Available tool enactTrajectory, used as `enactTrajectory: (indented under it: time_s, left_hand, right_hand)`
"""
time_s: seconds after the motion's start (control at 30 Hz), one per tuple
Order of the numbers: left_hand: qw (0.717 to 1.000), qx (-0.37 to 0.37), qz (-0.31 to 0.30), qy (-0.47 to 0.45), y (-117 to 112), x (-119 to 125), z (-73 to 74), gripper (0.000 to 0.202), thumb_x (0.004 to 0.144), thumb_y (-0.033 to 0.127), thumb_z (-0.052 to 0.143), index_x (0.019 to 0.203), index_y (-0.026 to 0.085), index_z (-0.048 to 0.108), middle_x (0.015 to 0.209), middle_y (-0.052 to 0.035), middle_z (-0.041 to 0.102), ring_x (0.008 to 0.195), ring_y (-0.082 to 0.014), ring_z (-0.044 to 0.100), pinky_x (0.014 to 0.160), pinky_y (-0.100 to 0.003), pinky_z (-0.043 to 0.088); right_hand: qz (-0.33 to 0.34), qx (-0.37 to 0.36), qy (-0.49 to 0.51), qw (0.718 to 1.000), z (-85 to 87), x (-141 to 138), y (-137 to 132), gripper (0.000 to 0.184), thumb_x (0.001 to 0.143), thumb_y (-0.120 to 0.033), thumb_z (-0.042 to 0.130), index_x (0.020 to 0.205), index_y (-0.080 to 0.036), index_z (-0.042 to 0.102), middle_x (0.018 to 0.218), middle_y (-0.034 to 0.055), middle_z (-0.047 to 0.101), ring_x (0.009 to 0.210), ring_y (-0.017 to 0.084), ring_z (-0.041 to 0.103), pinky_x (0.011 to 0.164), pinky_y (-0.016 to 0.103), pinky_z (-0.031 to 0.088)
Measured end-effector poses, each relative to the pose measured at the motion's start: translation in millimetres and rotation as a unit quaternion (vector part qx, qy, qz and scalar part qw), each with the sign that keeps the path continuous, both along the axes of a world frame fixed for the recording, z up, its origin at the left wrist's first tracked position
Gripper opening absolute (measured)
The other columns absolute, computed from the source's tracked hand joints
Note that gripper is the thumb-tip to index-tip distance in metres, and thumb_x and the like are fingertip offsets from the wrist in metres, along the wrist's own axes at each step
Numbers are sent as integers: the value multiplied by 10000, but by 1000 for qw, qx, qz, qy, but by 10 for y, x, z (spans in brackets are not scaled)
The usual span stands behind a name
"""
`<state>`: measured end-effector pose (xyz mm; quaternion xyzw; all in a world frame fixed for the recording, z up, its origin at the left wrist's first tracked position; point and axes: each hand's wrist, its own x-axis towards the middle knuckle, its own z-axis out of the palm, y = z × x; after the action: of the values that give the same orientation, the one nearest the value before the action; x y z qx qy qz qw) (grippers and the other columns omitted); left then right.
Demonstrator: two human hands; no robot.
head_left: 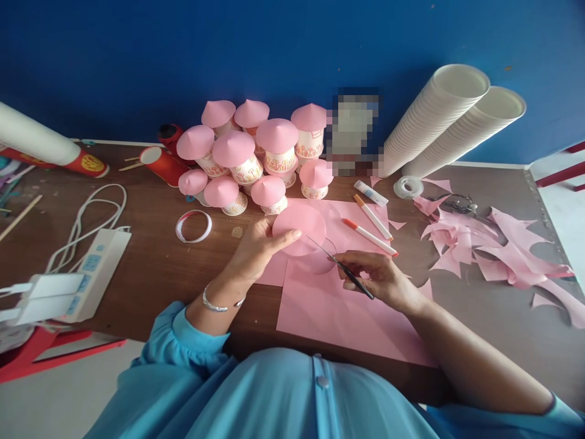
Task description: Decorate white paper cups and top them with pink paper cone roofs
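My left hand pinches a round pink paper disc by its left edge, thumb on top. In my right hand is a pair of scissors with black handles, seen nearly edge-on. Their thin blades point up and left to the disc's lower right part; whether they touch the paper I cannot tell. A second round piece lies partly under the disc. Below both hands are pink paper sheets. Two markers and a small white tube lie on the pink paper's far part.
Several decorated paper cups with pink cone roofs stand behind my left hand. Two tall paper-cup stacks lean at the blue wall. Pink offcuts and a tape roll lie right. Left are a white ring and a power strip.
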<state>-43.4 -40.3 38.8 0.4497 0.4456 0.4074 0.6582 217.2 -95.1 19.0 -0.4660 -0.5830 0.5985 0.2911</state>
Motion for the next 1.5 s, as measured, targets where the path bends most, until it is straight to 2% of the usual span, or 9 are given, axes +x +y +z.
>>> enactTrajectory:
  time_s: [0.3,0.5,0.8,0.9,1.0,1.13,1.23,1.5]
  left_hand:
    - [999,-9,-12,30,-15,-12,5,344,766,374,866,1036,170,807,943,-45,785,909,-227,701,821,-316,560]
    - [999,-5,-15,32,-4,-18,22,329,764,372,863,1008,159,807,944,-49,785,899,-223,699,818,-315,562]
    - [999,-12,-36,21,0,-55,28,301,790,326,838,1037,158,796,963,-44,779,926,-223,688,837,-312,555]
    - [999,-7,-44,25,5,-58,31,319,799,343,833,1054,156,791,961,-50,768,938,-228,683,837,-316,552]
    - [998,-1,-49,31,10,-59,46,327,804,356,829,1058,155,783,953,-50,753,944,-230,678,837,-319,549]
    - [997,10,-56,49,8,-60,83,277,819,383,815,961,149,768,885,-39,719,903,-215,665,826,-319,544]
    - [997,14,-61,53,3,-59,106,260,828,390,808,925,155,755,859,-27,702,884,-207,659,824,-320,541]
    - [997,20,-59,44,4,-47,118,273,827,392,810,967,161,769,901,-34,725,931,-225,670,846,-328,542]
  right_hand:
    - [3,6,-1,1000,-4,-5,-8,448,833,-508,816,1193,-241,810,781,32,690,659,138,544,602,282,488]
    - [5,-4,-10,1000,-19,-7,-22,380,860,-428,799,1201,-261,810,776,20,691,637,123,520,579,266,464]
    - [12,-29,11,999,29,-2,-21,339,873,-334,737,1178,-211,817,754,35,681,633,116,533,564,254,464]
    - [9,-25,8,1000,26,0,-25,326,859,-307,733,1159,-222,825,732,24,664,620,108,522,560,246,480]
    - [4,-22,13,1000,16,1,-30,324,851,-278,721,1155,-235,827,735,13,652,614,100,521,614,263,552]
    - [-1,-10,26,1000,22,-8,-31,323,853,-237,693,1145,-249,829,733,0,639,605,90,519,685,297,623]
    - [-2,-1,30,1000,40,-17,-27,320,853,-222,681,1134,-247,833,726,-1,644,583,83,513,658,287,630]
    - [-1,6,33,999,34,-8,-30,341,862,-196,669,1156,-263,827,723,-5,653,567,76,528,647,273,637]
